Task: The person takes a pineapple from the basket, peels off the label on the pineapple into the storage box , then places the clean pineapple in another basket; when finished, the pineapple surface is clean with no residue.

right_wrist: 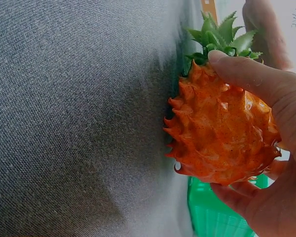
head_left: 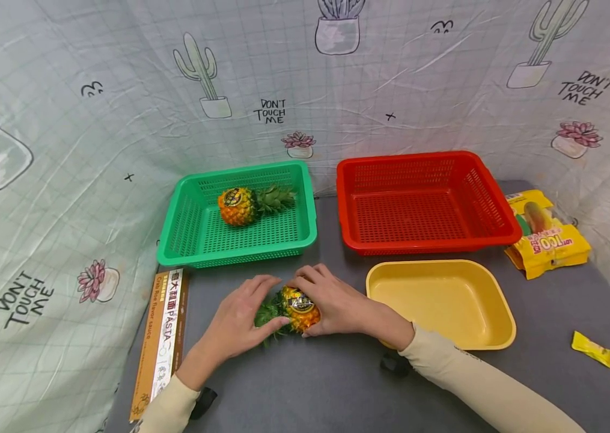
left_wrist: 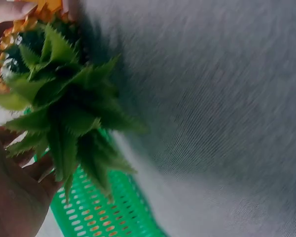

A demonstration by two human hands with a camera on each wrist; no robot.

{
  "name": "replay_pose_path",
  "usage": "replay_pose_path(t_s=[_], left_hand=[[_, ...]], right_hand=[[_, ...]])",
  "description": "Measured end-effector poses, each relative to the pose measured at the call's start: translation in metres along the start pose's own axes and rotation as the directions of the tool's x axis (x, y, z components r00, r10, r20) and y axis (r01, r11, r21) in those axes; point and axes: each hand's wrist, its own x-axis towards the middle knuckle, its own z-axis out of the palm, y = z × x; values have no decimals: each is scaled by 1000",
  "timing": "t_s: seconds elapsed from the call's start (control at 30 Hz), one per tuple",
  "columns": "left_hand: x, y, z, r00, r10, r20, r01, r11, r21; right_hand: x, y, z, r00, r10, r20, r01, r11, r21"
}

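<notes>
A small orange pineapple with green leaves (head_left: 299,307) lies on its side on the grey table, its leaves pointing left. My right hand (head_left: 334,304) grips its body from the right, the thumb on the near side and the fingers on the far side. In the right wrist view, the spiky orange skin (right_wrist: 224,131) shows between thumb and fingers. Around the leafy crown (left_wrist: 69,103), my left hand (head_left: 240,316) is held with thumb and fingers spread apart, fingers touching the leaves. A second pineapple (head_left: 238,206) lies in the green basket (head_left: 175,231) behind the hands.
A red basket (head_left: 399,243) stands at the back right, with a yellow tub (head_left: 440,300) in front of it. The long pasta box (head_left: 161,343) lies at the left. Yellow snack packaging (head_left: 553,246) and a small yellow packet (head_left: 592,349) are on the right.
</notes>
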Motion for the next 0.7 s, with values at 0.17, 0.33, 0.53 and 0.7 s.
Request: replay_pose_path(t_s=[0.17,0.33,0.53,0.7], left_hand=[[-3,2,7,999,-19,41,20,1000,-20],[-4,5,12,999,-24,25,24,1000,-5],[-5,5,15,999,-32,7,32,999,9],[-2,5,16,999,-30,17,30,1000,2]], right_hand=[[1,0,0,1000,-1,4,1,1000,-4],[1,-1,1,1000,2,2,-2,1000,-1],[2,-2,1,1000,1,10,-1,1000,-2],[0,-2,-2,1000,7,18,-7,1000,21]])
